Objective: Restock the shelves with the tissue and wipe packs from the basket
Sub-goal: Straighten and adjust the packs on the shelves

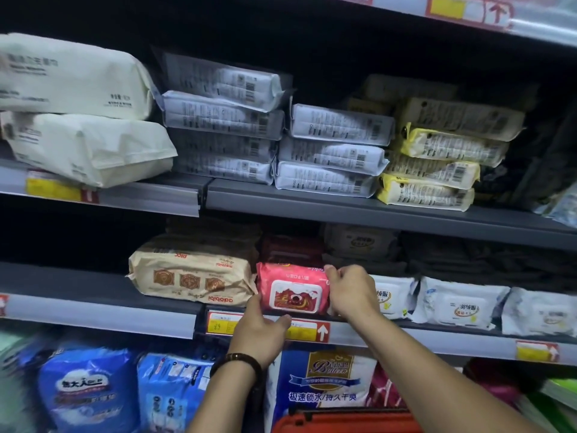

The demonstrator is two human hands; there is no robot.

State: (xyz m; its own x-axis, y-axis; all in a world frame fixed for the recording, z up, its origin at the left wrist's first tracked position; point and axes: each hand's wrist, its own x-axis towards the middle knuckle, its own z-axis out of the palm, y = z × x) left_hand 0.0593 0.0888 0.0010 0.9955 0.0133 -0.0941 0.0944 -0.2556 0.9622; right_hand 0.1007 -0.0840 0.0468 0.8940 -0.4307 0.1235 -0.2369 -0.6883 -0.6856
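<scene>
A pink wipe pack (292, 287) with a white lid lies at the front of the middle shelf (103, 312), between a tan wipe pack (193, 276) and white wipe packs (459, 303). My left hand (260, 329) holds the pink pack's lower left corner, thumb along the shelf's front edge. My right hand (351, 290) grips the pack's right end, fingers curled over its top edge. The red rim of the basket (346, 421) shows at the bottom, under my forearms.
The upper shelf (343, 210) carries stacks of cream, grey-white and yellow packs. A darker red pack (292, 248) sits behind the pink one. Blue bagged packs (90, 389) fill the lowest shelf. Yellow and red price tags (307, 331) line the shelf edges.
</scene>
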